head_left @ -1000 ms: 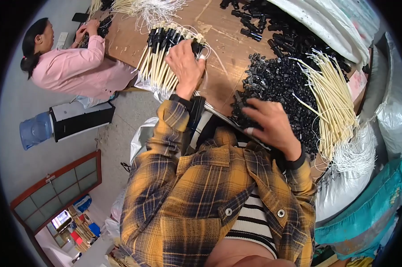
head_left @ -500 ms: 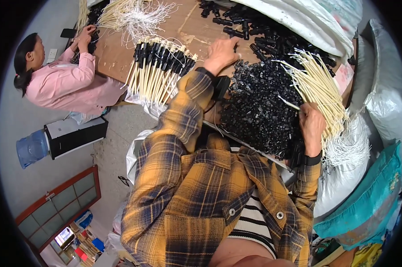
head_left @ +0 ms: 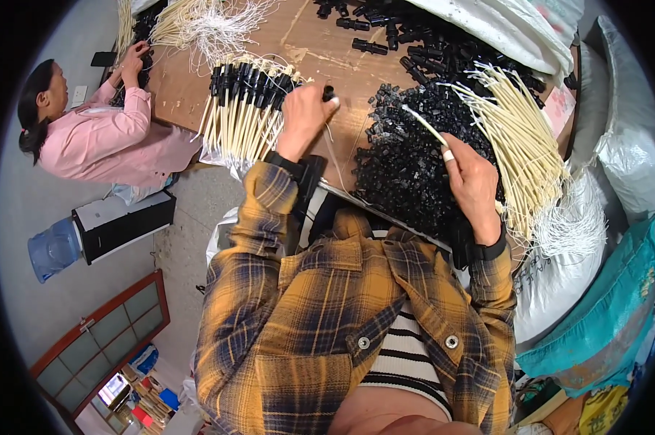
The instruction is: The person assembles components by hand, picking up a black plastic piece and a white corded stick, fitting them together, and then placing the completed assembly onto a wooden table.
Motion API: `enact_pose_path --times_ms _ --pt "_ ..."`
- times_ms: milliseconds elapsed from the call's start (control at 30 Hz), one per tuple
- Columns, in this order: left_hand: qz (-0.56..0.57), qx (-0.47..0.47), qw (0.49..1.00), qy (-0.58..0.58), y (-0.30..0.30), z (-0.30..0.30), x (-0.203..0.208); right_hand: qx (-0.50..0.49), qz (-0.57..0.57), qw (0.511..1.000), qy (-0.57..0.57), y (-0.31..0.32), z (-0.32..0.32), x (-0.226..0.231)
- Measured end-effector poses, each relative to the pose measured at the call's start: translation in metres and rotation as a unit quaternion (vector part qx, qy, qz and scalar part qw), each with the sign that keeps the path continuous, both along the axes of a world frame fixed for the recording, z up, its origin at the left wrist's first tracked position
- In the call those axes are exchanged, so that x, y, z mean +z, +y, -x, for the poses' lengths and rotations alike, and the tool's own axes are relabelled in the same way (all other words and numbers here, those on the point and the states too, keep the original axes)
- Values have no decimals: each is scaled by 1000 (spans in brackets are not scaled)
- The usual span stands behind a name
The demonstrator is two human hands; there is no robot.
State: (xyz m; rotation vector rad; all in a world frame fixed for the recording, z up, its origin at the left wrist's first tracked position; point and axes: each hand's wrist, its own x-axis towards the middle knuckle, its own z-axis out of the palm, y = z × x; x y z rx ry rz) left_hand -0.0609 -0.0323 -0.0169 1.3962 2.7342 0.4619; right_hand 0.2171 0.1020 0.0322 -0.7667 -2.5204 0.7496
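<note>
My left hand (head_left: 303, 119) is closed around a black plastic fitting (head_left: 329, 93), whose end shows past the fingers. A thin cord hangs below that hand. My right hand (head_left: 475, 181) pinches a cream-coloured rod (head_left: 423, 123) with a white tip, pointing up and left over a pile of small black pieces (head_left: 421, 174). Just left of my left hand lies a bundle of cream rods topped with black fittings (head_left: 249, 87). Beyond my right hand is a thick bundle of loose cream rods (head_left: 523, 138) with white strings (head_left: 574, 225) at one end.
More black fittings (head_left: 421, 54) lie at the far side of the brown table (head_left: 189, 80), beside a white sack (head_left: 501, 32). Another bundle with white strings (head_left: 211, 29) is at far left. A person in pink (head_left: 110, 141) works there. Stuffed sacks (head_left: 624, 138) crowd the right.
My left hand has come back from the far fittings with a black one and moved left. My right hand has moved left from the rod bundle, carrying a single cream rod.
</note>
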Motion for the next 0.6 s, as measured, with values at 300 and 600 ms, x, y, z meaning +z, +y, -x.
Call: enact_pose_path --times_ms 300,600 --pt "-126 -268 912 -283 12 -63 21 45 185 982 12 -16 9 -5" --pt "-104 -325 931 -133 17 -78 13 52 -64 991 -101 -21 3 -20"
